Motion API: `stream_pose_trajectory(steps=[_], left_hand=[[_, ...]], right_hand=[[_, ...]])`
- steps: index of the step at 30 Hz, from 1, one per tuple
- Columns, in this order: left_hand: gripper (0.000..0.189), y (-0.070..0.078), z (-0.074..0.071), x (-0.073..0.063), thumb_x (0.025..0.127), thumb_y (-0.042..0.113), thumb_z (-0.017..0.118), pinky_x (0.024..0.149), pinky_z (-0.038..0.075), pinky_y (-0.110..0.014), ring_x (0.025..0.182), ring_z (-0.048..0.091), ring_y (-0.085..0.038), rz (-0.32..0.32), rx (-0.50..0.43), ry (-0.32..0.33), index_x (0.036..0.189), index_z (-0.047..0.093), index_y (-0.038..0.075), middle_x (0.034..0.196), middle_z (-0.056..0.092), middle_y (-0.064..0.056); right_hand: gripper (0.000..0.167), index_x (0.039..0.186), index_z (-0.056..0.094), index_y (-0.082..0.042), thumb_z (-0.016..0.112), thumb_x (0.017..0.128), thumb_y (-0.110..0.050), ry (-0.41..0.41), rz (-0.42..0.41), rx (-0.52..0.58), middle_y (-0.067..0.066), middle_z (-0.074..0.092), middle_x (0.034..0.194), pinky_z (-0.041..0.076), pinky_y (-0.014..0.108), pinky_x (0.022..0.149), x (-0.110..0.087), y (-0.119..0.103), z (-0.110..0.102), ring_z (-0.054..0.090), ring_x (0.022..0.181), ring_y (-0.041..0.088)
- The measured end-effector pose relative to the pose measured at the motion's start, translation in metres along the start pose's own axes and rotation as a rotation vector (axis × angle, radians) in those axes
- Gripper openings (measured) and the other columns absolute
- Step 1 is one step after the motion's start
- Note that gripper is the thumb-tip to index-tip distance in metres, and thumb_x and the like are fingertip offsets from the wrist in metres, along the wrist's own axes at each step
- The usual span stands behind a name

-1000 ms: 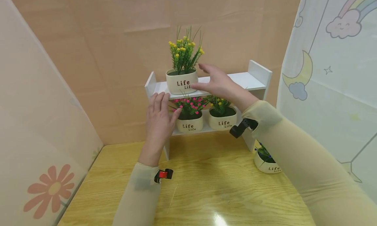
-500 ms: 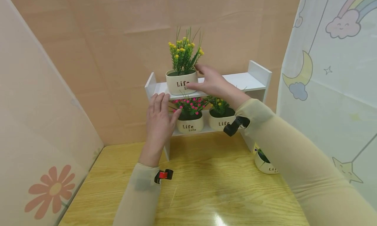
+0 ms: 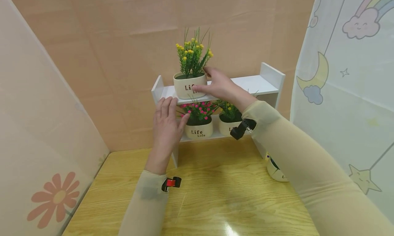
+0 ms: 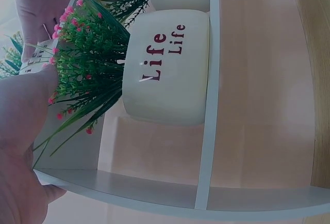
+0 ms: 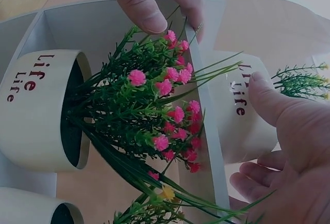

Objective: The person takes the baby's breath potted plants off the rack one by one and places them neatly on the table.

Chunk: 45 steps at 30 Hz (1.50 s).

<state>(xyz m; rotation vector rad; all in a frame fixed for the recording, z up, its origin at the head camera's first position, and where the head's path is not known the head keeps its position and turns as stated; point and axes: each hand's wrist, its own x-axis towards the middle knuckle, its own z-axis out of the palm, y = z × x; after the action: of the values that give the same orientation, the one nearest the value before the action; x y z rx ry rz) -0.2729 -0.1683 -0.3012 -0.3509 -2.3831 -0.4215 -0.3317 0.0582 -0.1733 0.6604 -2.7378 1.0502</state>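
Note:
A cream "Life" pot with yellow flowers [image 3: 189, 86] stands at the left end of the white shelf's top board [image 3: 257, 84]. My right hand [image 3: 223, 88] grips its right side, thumb across the front lettering and fingers around the back. My left hand [image 3: 167, 126] rests with extended fingers on the shelf's front left corner, just below that pot, thumb spread to the right. On the lower board, a pot with pink flowers [image 4: 167, 66] stands right beside the left thumb. To its right is another pot with yellow flowers [image 3: 227, 121], partly covered by the right wrist strap.
A pot with blue flowers [image 3: 277, 171] stands on the wooden table [image 3: 212, 195] right of the shelf, half hidden by the right sleeve. Raised white end panels [image 3: 272, 77] bound the top board. Printed cloth walls [image 3: 341, 126] enclose the table.
My right hand has moved left onto the yellow-flowered pot, its thumb farther across the front. The right sleeve now covers more of the blue-flowered pot. My left hand has stayed in place.

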Motion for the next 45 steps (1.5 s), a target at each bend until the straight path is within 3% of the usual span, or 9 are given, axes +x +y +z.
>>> stream_pose_trajectory(steps=[9, 12, 17, 21, 33, 45], left_hand=[[0.072, -0.001, 0.002, 0.001, 0.112, 0.044, 0.065, 0.136, 0.016, -0.048, 0.166, 0.016, -0.034, 0.006, 0.002, 0.007, 0.166, 0.035, 0.008, 0.171, 0.032, -0.013], [0.073, -0.002, 0.003, 0.002, 0.112, 0.045, 0.065, 0.136, 0.016, -0.048, 0.166, 0.016, -0.034, 0.01, 0.003, 0.01, 0.166, 0.035, 0.007, 0.171, 0.032, -0.013], [0.072, -0.003, 0.004, 0.002, 0.112, 0.044, 0.065, 0.136, 0.017, -0.048, 0.165, 0.015, -0.034, 0.015, 0.005, 0.012, 0.166, 0.035, 0.007, 0.171, 0.032, -0.013], [0.072, -0.004, 0.004, 0.002, 0.112, 0.044, 0.065, 0.136, 0.016, -0.047, 0.166, 0.015, -0.034, 0.016, 0.002, 0.011, 0.166, 0.035, 0.006, 0.17, 0.032, -0.014], [0.073, -0.003, 0.003, 0.003, 0.112, 0.045, 0.064, 0.136, 0.015, -0.046, 0.165, 0.015, -0.034, 0.01, 0.015, -0.005, 0.166, 0.035, 0.006, 0.171, 0.032, -0.013], [0.072, -0.005, 0.006, 0.005, 0.112, 0.045, 0.065, 0.135, 0.019, -0.05, 0.165, 0.018, -0.035, 0.022, 0.001, 0.019, 0.165, 0.037, 0.006, 0.169, 0.035, -0.014]], right_hand=[[0.107, 0.175, 0.022, -0.002, 0.079, 0.101, -0.054, 0.008, -0.005, 0.027, 0.019, 0.034, 0.176, 0.031, 0.052, 0.132, 0.007, 0.003, 0.004, 0.035, 0.162, 0.037], [0.102, 0.172, 0.029, -0.002, 0.08, 0.1, -0.053, 0.01, -0.009, 0.048, 0.02, 0.04, 0.173, 0.034, 0.052, 0.13, 0.008, 0.001, 0.005, 0.04, 0.159, 0.037], [0.082, 0.157, 0.047, -0.001, 0.083, 0.1, -0.048, 0.021, -0.032, 0.078, 0.018, 0.06, 0.151, 0.049, 0.048, 0.115, 0.011, -0.002, 0.007, 0.06, 0.137, 0.032], [0.08, 0.155, 0.05, -0.001, 0.084, 0.099, -0.047, 0.029, -0.048, 0.101, 0.015, 0.066, 0.138, 0.054, 0.045, 0.105, 0.013, -0.004, 0.009, 0.066, 0.122, 0.029], [0.087, 0.159, 0.046, -0.004, 0.087, 0.096, -0.047, 0.034, -0.024, 0.126, 0.014, 0.066, 0.141, 0.055, 0.044, 0.104, 0.018, -0.004, 0.013, 0.066, 0.12, 0.027], [0.079, 0.155, 0.051, -0.003, 0.086, 0.097, -0.044, 0.057, -0.061, 0.106, 0.015, 0.068, 0.136, 0.056, 0.045, 0.099, 0.02, -0.003, 0.016, 0.068, 0.116, 0.028]])
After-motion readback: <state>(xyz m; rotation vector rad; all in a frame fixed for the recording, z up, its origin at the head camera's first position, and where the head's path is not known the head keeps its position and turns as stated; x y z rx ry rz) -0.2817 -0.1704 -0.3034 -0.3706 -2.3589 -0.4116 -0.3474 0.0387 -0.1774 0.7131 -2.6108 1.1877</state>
